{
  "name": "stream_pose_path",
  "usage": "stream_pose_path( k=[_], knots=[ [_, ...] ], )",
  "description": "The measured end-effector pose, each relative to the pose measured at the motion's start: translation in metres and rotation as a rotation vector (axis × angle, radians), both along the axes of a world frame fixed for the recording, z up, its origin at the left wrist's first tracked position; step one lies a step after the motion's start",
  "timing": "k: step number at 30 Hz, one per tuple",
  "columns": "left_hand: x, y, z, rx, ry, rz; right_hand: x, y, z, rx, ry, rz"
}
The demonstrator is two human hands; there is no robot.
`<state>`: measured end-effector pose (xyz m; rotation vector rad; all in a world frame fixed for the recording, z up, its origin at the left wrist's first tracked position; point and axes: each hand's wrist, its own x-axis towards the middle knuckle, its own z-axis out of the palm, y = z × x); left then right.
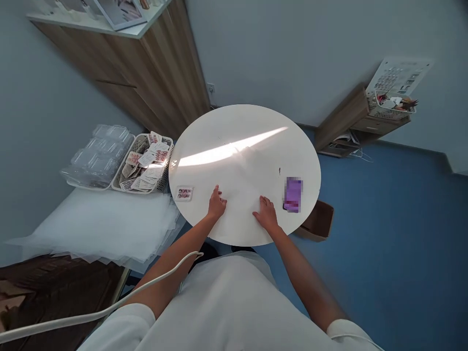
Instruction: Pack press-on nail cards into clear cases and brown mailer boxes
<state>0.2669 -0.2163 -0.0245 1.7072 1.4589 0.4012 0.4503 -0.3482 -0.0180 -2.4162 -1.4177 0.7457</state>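
Centrally, in the head view, a rounded white table spreads before a person in a white top, and both bare hands sit low at its near part, well apart from each other. The left hand has its index finger stretched toward the far side and its other fingers loosely bent; nothing shows in its grasp. The right hand is palm down with its thumb out to the left, also with nothing seen in it; whether either palm presses the tabletop, I cannot tell. A small clear case with reddish patterned contents lies flat at the table's left edge, left of the left hand and slightly farther away, with bare tabletop between them. Its longer side runs left to right, and the left hand is clearly the nearer one. On the opposite side, a blurred purple item lies just beside the right hand, to its right and a little farther off, its long axis running near to far. Beyond it is a tiny dark object, too small to identify. Past the table's left edge stands a white basket heaped with cards.
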Motion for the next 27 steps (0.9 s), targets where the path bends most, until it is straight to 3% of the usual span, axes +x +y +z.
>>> stream_pose_path(
  k=[6,9,12,14,16,27],
  knots=[
    [0.001,0.004,-0.001,0.069,0.075,-0.015,0.002,0.006,-0.003,-0.075,-0.101,0.013],
    [-0.004,-0.006,0.005,0.237,0.143,-0.042,-0.003,-0.001,0.002,-0.002,-0.120,0.029],
    [-0.017,-0.024,0.011,0.343,0.232,-0.277,-0.012,-0.015,0.007,0.053,-0.123,0.161],
    [-0.028,-0.035,0.012,0.312,0.285,-0.531,-0.019,-0.025,0.008,0.013,-0.097,0.279],
    [-0.037,-0.042,0.011,0.292,0.339,-0.643,-0.024,-0.031,0.007,-0.059,-0.067,0.351],
    [-0.037,-0.025,0.002,0.315,0.447,-0.746,-0.027,-0.021,0.007,-0.154,-0.079,0.296]
  ],
)
